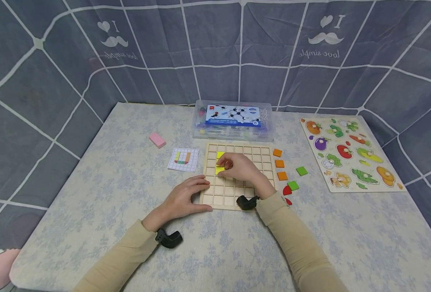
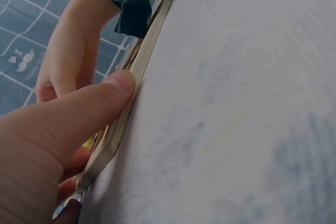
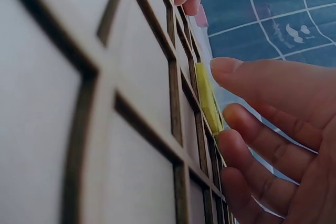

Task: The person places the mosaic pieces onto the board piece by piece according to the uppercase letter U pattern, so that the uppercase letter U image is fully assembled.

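Note:
A wooden grid board lies in the middle of the table. My left hand rests at its near left corner, thumb against the front edge and fingers along the left side. Over the board's left part, my right hand is at a yellow tile in the grid. In the right wrist view its thumb and fingers lie close around the tile without clearly pinching it. Another yellow tile sits farther up that column. A pattern card with a coloured U shape lies left of the board.
Right of the board are three orange tiles, two green tiles and red rounded pieces. A clear plastic case stands behind it. A vegetable puzzle board lies far right, a pink block at left.

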Available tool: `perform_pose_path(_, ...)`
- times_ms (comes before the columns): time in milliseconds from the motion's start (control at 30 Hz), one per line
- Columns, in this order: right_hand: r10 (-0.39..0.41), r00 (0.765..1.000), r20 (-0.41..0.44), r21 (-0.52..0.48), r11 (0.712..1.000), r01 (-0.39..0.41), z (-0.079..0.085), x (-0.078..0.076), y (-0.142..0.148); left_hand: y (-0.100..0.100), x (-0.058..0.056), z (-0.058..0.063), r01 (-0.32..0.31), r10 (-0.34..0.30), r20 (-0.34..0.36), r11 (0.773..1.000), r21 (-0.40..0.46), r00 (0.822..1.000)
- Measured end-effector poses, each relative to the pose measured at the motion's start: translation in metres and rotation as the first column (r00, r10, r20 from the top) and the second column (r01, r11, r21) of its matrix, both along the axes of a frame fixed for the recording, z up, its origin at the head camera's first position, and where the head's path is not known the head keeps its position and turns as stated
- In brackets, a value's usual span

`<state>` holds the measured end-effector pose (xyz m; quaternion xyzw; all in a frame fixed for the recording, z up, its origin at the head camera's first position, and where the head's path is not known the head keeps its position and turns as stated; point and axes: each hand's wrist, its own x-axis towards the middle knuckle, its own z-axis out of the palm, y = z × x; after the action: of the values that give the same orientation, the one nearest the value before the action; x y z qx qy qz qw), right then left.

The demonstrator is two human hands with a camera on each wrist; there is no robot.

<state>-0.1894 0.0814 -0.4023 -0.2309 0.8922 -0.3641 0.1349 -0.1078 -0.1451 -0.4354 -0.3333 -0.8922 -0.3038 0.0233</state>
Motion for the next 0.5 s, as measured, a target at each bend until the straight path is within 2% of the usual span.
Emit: perform_pose_path(500, 0.009, 1.000, 0.030, -0.013, 1.000, -0.008, 0.0012, 0.0001, 0.0033, 0.0000, 0.0000, -0.0001, -0.001, 0.001, 0.009, 1.000, 0.005, 1.000)
